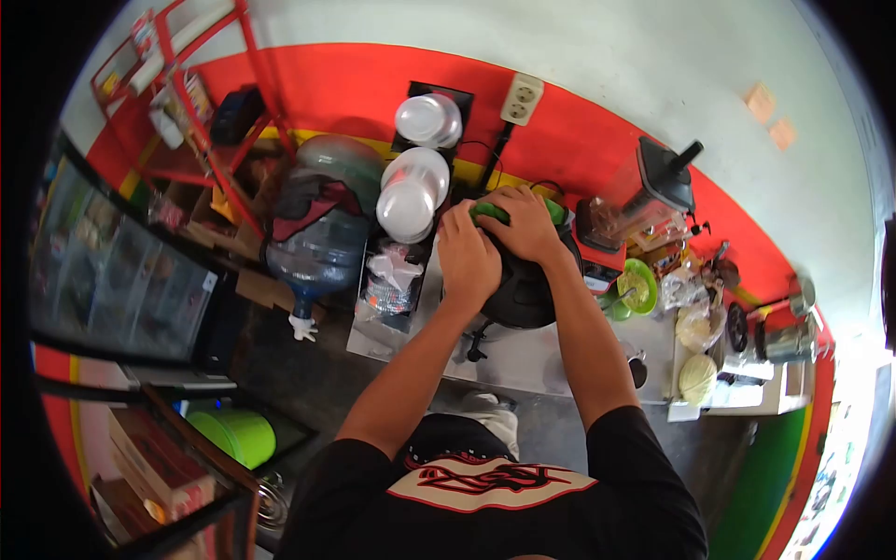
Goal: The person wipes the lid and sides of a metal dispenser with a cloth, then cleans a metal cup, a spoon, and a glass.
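From my remote seat: both hands bear down on a green plastic lid (551,210) capping a squat black round appliance (525,285) on the grey countertop (532,359). My left hand (467,257) wraps the near rim, steadying; my right hand (525,222) clasps the lid's top. A dark blender jug (644,201) stands just right of the appliance; stacked clear plastic domes (413,191) lean left of it.

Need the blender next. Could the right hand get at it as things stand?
Probably yes. The right hand rests on a green lid, and the blender stands just beside it, with nothing between.
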Action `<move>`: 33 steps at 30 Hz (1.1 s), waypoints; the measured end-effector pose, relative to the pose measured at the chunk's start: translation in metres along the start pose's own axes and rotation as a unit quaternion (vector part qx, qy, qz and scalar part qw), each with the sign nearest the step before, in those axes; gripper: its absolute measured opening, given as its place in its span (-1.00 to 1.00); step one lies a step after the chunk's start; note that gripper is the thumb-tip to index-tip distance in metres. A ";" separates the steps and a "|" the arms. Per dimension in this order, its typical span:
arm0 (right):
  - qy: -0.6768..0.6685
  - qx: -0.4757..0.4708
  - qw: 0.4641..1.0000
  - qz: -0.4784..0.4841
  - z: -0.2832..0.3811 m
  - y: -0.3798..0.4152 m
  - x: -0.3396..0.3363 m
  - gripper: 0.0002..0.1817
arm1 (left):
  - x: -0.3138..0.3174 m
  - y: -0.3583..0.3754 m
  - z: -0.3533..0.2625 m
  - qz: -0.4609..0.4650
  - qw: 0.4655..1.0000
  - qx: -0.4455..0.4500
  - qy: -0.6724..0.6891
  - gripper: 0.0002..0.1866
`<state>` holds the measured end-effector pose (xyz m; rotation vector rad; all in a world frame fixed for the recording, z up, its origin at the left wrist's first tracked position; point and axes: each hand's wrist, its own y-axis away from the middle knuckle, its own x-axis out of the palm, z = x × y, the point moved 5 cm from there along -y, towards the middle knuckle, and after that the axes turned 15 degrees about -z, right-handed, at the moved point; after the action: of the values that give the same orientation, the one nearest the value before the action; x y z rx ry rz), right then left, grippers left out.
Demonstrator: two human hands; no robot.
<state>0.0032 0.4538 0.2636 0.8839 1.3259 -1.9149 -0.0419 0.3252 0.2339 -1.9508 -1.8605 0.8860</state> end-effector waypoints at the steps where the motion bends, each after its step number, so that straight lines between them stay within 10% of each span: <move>1: -0.061 -0.031 0.998 -0.013 0.000 -0.002 -0.007 -0.60 | -0.002 -0.004 -0.001 -0.013 1.000 -0.007 -0.003 -0.51; 13: 0.011 0.198 0.966 -0.167 -0.015 0.118 -0.061 -0.47 | 0.015 0.002 0.006 0.131 0.988 -0.036 -0.067 -0.59; 22: -0.251 0.278 0.907 -0.193 -0.017 0.201 -0.078 -0.59 | 0.020 0.003 0.010 0.159 0.985 -0.030 -0.064 -0.39; 33: -0.255 0.331 0.896 -0.150 -0.089 0.107 -0.058 -0.56 | 0.021 0.000 0.013 0.162 0.985 -0.047 -0.029 -0.39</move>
<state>0.1376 0.5147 0.2319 0.4089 0.5057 -2.6728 -0.0502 0.3436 0.2192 -2.3558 -1.6686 0.9682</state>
